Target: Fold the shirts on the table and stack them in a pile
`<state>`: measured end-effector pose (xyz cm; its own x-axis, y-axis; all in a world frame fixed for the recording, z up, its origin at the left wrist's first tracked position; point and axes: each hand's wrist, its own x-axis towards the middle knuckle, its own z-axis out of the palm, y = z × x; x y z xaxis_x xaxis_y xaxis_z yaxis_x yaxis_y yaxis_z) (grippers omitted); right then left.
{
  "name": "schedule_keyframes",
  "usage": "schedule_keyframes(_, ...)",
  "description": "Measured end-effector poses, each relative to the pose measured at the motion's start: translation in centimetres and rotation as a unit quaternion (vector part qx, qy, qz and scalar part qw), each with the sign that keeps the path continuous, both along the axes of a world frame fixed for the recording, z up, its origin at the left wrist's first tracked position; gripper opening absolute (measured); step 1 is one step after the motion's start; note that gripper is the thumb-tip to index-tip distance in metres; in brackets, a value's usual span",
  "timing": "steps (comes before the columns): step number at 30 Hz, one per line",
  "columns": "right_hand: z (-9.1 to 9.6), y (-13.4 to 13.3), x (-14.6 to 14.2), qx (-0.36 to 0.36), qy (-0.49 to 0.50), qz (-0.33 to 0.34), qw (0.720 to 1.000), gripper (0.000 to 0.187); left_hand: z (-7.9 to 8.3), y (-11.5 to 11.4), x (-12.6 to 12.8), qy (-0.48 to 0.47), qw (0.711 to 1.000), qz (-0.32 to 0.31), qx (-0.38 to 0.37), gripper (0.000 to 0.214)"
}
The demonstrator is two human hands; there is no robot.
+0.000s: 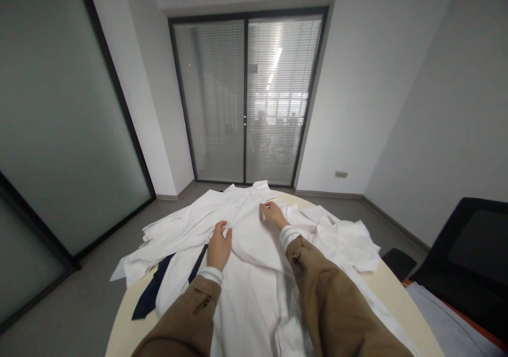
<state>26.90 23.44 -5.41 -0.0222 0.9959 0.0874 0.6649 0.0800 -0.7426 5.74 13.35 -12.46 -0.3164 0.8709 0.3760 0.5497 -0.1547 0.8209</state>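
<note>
A white garment (254, 240) lies spread and creased over a round table, with more white cloth heaped around it. My left hand (219, 247) is near the middle of the heap, its thumb and forefinger closed on a bit of the white garment. Farther off and to the right, my right hand (273, 214) pinches the same garment, its fingertips bent down against the fabric. The exact folds under the fingertips are hard to make out. Dark navy cloth (153, 291) shows from under the white layers on the left.
The pale tabletop (400, 299) shows along its right rim. White crumpled cloth (349, 240) hangs toward that edge. A black chair (468, 256) with light grey cloth (444, 314) on it stands at the right. Glass doors with blinds (244, 103) are behind the table.
</note>
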Motion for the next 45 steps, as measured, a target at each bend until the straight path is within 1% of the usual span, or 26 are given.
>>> schedule_keyframes(2,0.0,-0.6,0.7,-0.031,-0.029,-0.008,0.999,0.038,0.0,-0.1,0.0,0.025,1.000,-0.003,-0.009,0.031)
schedule_keyframes(4,0.5,-1.4,1.7,-0.061,-0.053,0.003,0.997,0.038,-0.1,0.0,-0.1,0.028,1.000,-0.011,0.001,0.025)
schedule_keyframes(6,1.6,-2.5,3.1,-0.084,-0.074,0.022,0.994,0.037,-0.3,0.2,-0.2,0.010,1.000,-0.011,0.017,0.021)
schedule_keyframes(8,3.2,-4.2,4.8,-0.115,-0.116,0.058,0.985,0.042,-0.4,0.3,-0.3,-0.002,1.000,-0.005,0.030,0.019)
schedule_keyframes(10,4.9,-6.5,6.5,-0.180,-0.199,0.107,0.957,0.056,-0.4,0.3,-0.2,0.003,0.999,-0.005,0.042,0.015)
schedule_keyframes(11,5.6,-7.8,7.3,-0.223,-0.237,0.116,0.938,0.062,-0.4,0.2,-0.2,0.007,0.999,-0.008,0.047,0.013)
schedule_keyframes(13,6.8,-10.6,8.8,-0.315,-0.275,0.127,0.900,0.070,-0.3,0.0,-0.1,0.012,0.999,-0.012,0.050,0.010)
schedule_keyframes(16,7.1,-14.2,10.6,-0.393,-0.260,0.195,0.860,0.069,-0.1,-0.3,0.0,0.016,0.998,-0.019,0.051,0.012)
schedule_keyframes(18,6.4,-16.0,11.7,-0.426,-0.209,0.238,0.848,0.064,-0.1,-0.4,-0.1,0.018,0.998,-0.030,0.054,0.020)
schedule_keyframes(19,5.9,-16.7,12.2,-0.434,-0.167,0.253,0.848,0.062,-0.1,-0.3,-0.2,0.019,0.997,-0.039,0.058,0.022)
schedule_keyframes(20,5.2,-17.3,12.7,-0.429,-0.122,0.266,0.855,0.062,-0.1,-0.3,-0.3,0.019,0.997,-0.049,0.062,0.023)
schedule_keyframes(22,4.0,-18.4,13.6,-0.380,-0.024,0.281,0.881,0.061,-0.2,-0.1,-0.5,0.017,0.995,-0.065,0.069,0.026)
schedule_keyframes(24,3.1,-19.1,14.5,-0.323,0.078,0.265,0.905,0.057,-0.4,0.0,-0.8,0.012,0.995,-0.071,0.072,0.028)
schedule_keyframes(25,2.8,-19.3,14.9,-0.305,0.134,0.246,0.910,0.055,-0.5,0.1,-0.9,0.008,0.995,-0.069,0.071,0.029)
schedule_keyframes(28,2.5,-19.7,16.6,-0.275,0.284,0.160,0.904,0.055,-0.7,0.2,-1.2,-0.001,0.996,-0.051,0.069,0.032)
schedule_keyframes(30,2.7,-20.0,17.9,-0.272,0.316,0.126,0.900,0.057,-0.8,0.3,-1.3,-0.002,0.997,-0.042,0.068,0.033)
schedule_keyframes(31,2.8,-20.2,18.6,-0.280,0.310,0.127,0.900,0.058,-0.8,0.3,-1.3,0.000,0.997,-0.040,0.069,0.034)
schedule_keyframes(33,3.0,-20.7,19.8,-0.314,0.261,0.158,0.899,0.061,-0.7,0.3,-1.2,0.007,0.997,-0.040,0.070,0.034)
schedule_keyframes(37,3.0,-21.3,21.1,-0.395,0.082,0.255,0.879,0.066,-0.7,0.3,-0.9,0.023,0.996,-0.038,0.074,0.031)
schedule_keyframes(38,2.8,-21.1,21.3,-0.396,0.049,0.262,0.879,0.064,-0.7,0.2,-0.7,0.025,0.996,-0.039,0.074,0.031)
schedule_keyframes(39,2.7,-20.7,21.5,-0.382,0.027,0.253,0.888,0.060,-0.6,0.1,-0.6,0.029,0.996,-0.040,0.075,0.031)
schedule_keyframes(40,2.4,-20.1,21.7,-0.351,0.013,0.226,0.909,0.055,-0.5,-0.1,-0.4,0.038,0.995,-0.038,0.082,0.032)
schedule_keyframes(41,2.1,-19.4,22.1,-0.303,-0.001,0.182,0.935,0.051,-0.3,-0.3,-0.2,0.054,0.993,-0.033,0.095,0.032)
schedule_keyframes(43,1.6,-17.9,22.8,-0.173,-0.043,0.062,0.982,0.045,0.3,-0.9,0.2,0.108,0.985,-0.013,0.134,0.034)
schedule_keyframes(44,1.4,-17.2,23.2,-0.103,-0.072,0.000,0.992,0.042,0.6,-1.2,0.5,0.142,0.978,-0.004,0.155,0.034)
schedule_keyframes(45,1.3,-16.7,23.5,-0.046,-0.100,-0.049,0.993,0.040,0.9,-1.5,0.7,0.175,0.969,-0.003,0.174,0.034)
